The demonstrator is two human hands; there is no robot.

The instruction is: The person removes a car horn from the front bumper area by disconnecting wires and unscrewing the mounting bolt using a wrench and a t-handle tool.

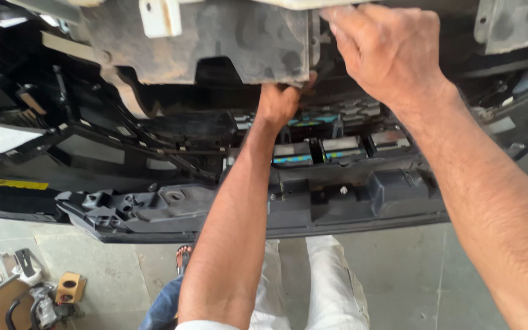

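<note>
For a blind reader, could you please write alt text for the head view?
Both hands reach up under a car's dirty underside panel: the left hand at its lower edge, the right hand higher at its side edge. A black bumper hangs below, over a tiled floor.

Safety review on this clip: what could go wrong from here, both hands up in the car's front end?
1. Left hand reaches under the dusty grey panel; its lower edge could scrape the knuckles.
2. Right hand grips the panel's upper edge with fingertips hidden, so a slip could pinch them.
3. Tools on the floor lie near the feet, a possible trip hazard.
</note>
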